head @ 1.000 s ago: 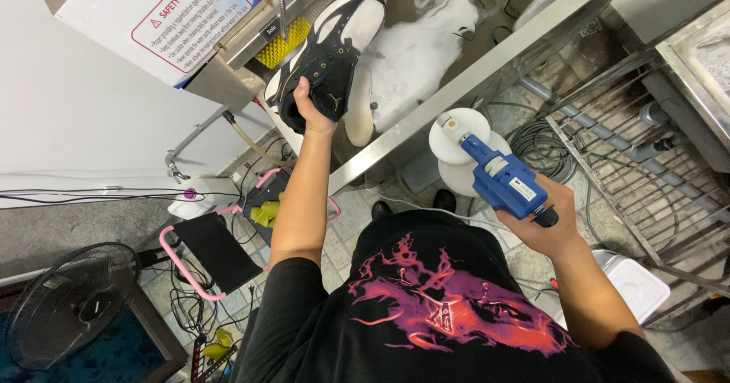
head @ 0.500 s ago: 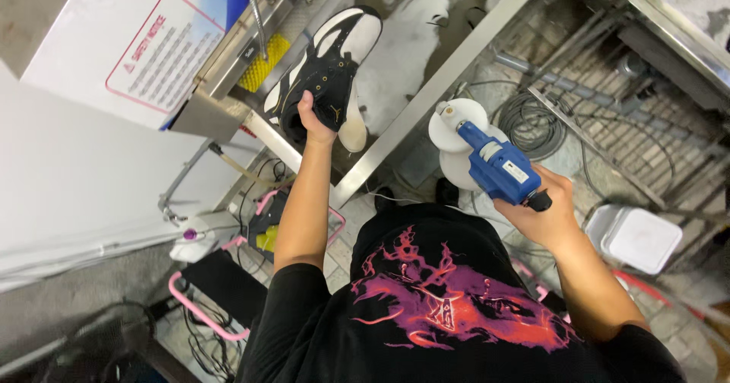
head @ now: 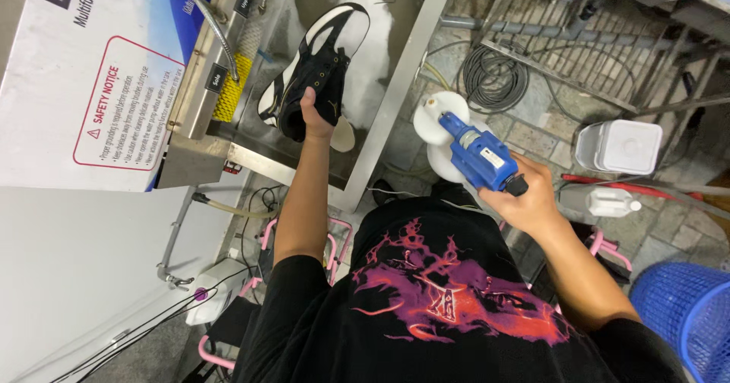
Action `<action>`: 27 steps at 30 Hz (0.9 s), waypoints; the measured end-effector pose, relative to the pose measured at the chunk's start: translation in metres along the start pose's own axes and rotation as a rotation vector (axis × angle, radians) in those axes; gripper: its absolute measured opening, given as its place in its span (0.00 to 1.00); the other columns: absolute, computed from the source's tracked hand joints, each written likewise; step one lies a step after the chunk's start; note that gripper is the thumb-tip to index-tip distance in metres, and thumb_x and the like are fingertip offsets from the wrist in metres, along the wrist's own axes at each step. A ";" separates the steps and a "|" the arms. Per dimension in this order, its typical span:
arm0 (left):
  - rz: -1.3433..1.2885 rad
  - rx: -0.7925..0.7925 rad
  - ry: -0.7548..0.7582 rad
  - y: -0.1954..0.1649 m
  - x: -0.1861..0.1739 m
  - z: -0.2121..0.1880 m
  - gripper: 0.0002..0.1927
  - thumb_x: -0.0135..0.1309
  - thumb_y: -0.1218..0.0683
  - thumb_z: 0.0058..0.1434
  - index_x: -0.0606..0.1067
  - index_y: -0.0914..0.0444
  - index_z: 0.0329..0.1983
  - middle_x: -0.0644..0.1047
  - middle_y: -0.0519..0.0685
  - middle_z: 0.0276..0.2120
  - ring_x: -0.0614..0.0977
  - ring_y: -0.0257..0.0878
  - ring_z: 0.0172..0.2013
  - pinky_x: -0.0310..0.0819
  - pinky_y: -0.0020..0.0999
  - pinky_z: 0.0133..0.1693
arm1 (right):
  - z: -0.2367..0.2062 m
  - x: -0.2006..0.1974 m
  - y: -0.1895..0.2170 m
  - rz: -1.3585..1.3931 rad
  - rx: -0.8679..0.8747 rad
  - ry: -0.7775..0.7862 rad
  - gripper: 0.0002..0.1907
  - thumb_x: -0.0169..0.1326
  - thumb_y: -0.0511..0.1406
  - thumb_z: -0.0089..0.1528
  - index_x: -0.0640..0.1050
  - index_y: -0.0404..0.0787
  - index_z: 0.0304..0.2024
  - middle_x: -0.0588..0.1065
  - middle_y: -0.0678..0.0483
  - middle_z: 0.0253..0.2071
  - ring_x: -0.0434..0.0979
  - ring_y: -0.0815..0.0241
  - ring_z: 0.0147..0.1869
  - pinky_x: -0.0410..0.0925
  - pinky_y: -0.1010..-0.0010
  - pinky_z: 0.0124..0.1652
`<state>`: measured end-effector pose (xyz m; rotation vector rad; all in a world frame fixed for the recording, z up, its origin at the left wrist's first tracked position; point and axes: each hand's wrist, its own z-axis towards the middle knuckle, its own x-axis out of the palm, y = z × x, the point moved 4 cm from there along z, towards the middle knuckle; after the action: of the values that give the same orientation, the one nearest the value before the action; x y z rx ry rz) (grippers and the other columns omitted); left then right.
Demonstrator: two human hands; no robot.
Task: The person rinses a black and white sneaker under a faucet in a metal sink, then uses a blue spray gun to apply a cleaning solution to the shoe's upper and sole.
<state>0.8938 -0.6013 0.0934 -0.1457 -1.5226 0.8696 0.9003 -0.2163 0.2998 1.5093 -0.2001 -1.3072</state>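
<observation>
The left hand [head: 313, 113] is gripping a black and white shoe [head: 315, 67] at its heel end, with the fingers wrapped around the shoe and the thumb lying along its side. The shoe is being held tilted over the steel sink [head: 384, 117], with its toe pointing away from the person. A yellow brush roller [head: 226, 86] is sitting at the left wall of the sink, just beside the shoe, and a curved steel faucet [head: 215, 25] is arching above that roller. White foam [head: 372, 18] is lying in the sink beyond the shoe.

The right hand [head: 528, 200] is closed around the handle of a blue power tool [head: 479, 155], right of the sink and outside its rim. A round white brush head [head: 441, 136] is mounted on the tool's front end. A white canister [head: 616, 147] is standing on the tiled floor, well to the right of the sink.
</observation>
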 end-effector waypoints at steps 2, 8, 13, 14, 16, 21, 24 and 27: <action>0.002 0.052 0.056 -0.002 0.008 0.003 0.37 0.47 0.43 0.69 0.63 0.75 0.71 0.68 0.60 0.69 0.69 0.52 0.69 0.57 0.44 0.73 | -0.004 0.001 0.005 0.016 -0.068 -0.002 0.20 0.64 0.31 0.49 0.78 0.34 0.44 0.78 0.46 0.40 0.81 0.47 0.40 0.72 0.65 0.42; 0.022 0.091 -0.020 -0.012 0.024 0.010 0.33 0.49 0.47 0.68 0.65 0.75 0.69 0.71 0.58 0.65 0.72 0.50 0.66 0.60 0.43 0.71 | -0.007 0.001 0.001 -0.018 -0.012 -0.034 0.19 0.64 0.31 0.48 0.79 0.36 0.43 0.79 0.49 0.35 0.81 0.54 0.36 0.72 0.67 0.39; 0.049 0.147 0.000 -0.022 0.052 0.019 0.32 0.50 0.47 0.68 0.67 0.74 0.67 0.73 0.57 0.63 0.73 0.48 0.65 0.62 0.42 0.69 | -0.002 -0.012 -0.017 -0.030 0.064 -0.043 0.16 0.66 0.31 0.49 0.82 0.38 0.40 0.78 0.52 0.30 0.76 0.60 0.29 0.69 0.70 0.33; 0.051 0.161 -0.011 -0.023 0.057 0.020 0.31 0.51 0.47 0.68 0.67 0.73 0.67 0.72 0.56 0.63 0.73 0.48 0.65 0.62 0.42 0.69 | 0.000 -0.015 -0.020 -0.018 0.026 -0.039 0.16 0.65 0.32 0.49 0.82 0.38 0.41 0.78 0.53 0.31 0.76 0.62 0.29 0.69 0.71 0.33; 0.061 0.181 -0.018 -0.026 0.067 0.023 0.31 0.52 0.48 0.67 0.67 0.72 0.68 0.72 0.55 0.64 0.73 0.47 0.65 0.62 0.41 0.69 | 0.005 -0.021 -0.028 -0.024 -0.002 -0.041 0.16 0.65 0.32 0.49 0.82 0.39 0.41 0.77 0.53 0.30 0.75 0.63 0.29 0.68 0.71 0.33; 0.081 0.166 -0.032 -0.025 0.074 0.021 0.32 0.51 0.47 0.69 0.68 0.74 0.68 0.72 0.56 0.64 0.72 0.48 0.64 0.62 0.41 0.68 | 0.012 -0.030 -0.051 -0.008 0.068 0.003 0.14 0.66 0.32 0.49 0.82 0.39 0.38 0.77 0.54 0.28 0.74 0.64 0.27 0.67 0.70 0.31; 0.074 0.177 0.003 -0.022 0.075 0.021 0.32 0.51 0.46 0.68 0.68 0.73 0.67 0.73 0.56 0.64 0.73 0.47 0.64 0.62 0.40 0.68 | 0.014 -0.034 -0.057 0.007 -0.003 -0.017 0.15 0.66 0.32 0.49 0.83 0.40 0.39 0.76 0.55 0.27 0.74 0.66 0.28 0.67 0.72 0.32; 0.056 0.212 -0.021 -0.018 0.074 0.023 0.31 0.50 0.47 0.68 0.68 0.74 0.66 0.73 0.57 0.63 0.73 0.48 0.64 0.63 0.41 0.68 | 0.017 -0.036 -0.066 0.333 0.048 -0.027 0.15 0.64 0.33 0.53 0.80 0.40 0.43 0.79 0.58 0.37 0.77 0.71 0.38 0.71 0.77 0.39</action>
<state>0.8672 -0.5814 0.1657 -0.0249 -1.4410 1.0741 0.8414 -0.1744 0.2741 1.4272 -0.4817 -1.0619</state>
